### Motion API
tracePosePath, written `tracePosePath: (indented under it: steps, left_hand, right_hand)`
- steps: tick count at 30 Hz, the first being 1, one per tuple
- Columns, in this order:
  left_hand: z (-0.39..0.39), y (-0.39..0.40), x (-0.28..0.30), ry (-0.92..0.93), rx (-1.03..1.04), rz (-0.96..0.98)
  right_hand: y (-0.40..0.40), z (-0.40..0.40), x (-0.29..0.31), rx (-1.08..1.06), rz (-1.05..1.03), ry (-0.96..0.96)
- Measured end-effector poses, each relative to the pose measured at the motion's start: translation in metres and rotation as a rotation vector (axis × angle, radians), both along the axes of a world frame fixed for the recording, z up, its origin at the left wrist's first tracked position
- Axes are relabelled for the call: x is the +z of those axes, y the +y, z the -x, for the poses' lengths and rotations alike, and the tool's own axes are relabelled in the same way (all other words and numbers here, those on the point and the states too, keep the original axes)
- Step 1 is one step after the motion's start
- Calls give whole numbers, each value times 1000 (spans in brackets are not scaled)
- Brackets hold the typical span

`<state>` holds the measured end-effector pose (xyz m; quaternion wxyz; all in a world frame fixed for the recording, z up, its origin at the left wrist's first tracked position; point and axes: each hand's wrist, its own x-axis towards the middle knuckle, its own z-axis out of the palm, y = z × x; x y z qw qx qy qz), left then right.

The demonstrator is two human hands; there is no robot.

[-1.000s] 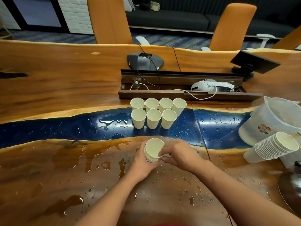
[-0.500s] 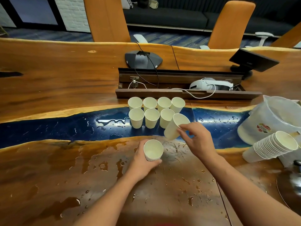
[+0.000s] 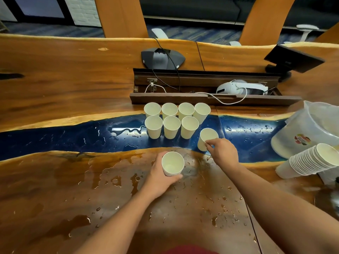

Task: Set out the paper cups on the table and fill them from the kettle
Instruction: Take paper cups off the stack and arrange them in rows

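Several empty white paper cups (image 3: 171, 125) stand in two rows on the blue strip of the wooden table (image 3: 64, 85). My right hand (image 3: 222, 151) pinches the rim of one more paper cup (image 3: 206, 139), held just right of the front row, close to the table. My left hand (image 3: 161, 176) grips a short nested stack of cups (image 3: 172, 164) over the wet wood nearer me. A long stack of cups (image 3: 311, 160) lies on its side at the right. The kettle shows only as a dark rounded edge (image 3: 334, 198) at the far right.
A translucent plastic jug (image 3: 311, 129) stands at the right behind the lying stack. Water puddles and drops (image 3: 117, 180) cover the table. An open cable tray with a white headset (image 3: 240, 88), a conference phone (image 3: 161, 58) and a small screen (image 3: 293, 58) lie beyond the cups.
My right hand pulled one cup off the stack in my left hand and carried it forward and right, down beside the front row. My left hand stayed in place.
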<state>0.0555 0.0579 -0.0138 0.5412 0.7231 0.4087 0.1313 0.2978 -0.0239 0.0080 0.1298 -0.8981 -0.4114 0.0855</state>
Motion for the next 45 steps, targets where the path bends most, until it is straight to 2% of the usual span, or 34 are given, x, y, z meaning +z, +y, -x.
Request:
tracePosePath:
  steps: [25,29,31,36,38,45]
  left_hand:
    - [-14,8,-2,42,-31,-9]
    - [-14,8,-3,48,-38,-13]
    - [-14,7,-4,45,-34,-15]
    - [-14,7,-5,27,-27,-20]
    - [-14,7,-5,19,-26,-21]
    - [-7,6,-4,-30,-33,18]
  right_hand:
    - [53,-31,-2,-98,-36,139]
    - [55,-32,2,-135,-11,217]
    - [50,-28,6,-151,-76,267]
    - [34,1,15,-141,-256,205]
    - [27,21,25,-100,-309,271]
    - [-11,91,27,368,-299,353]
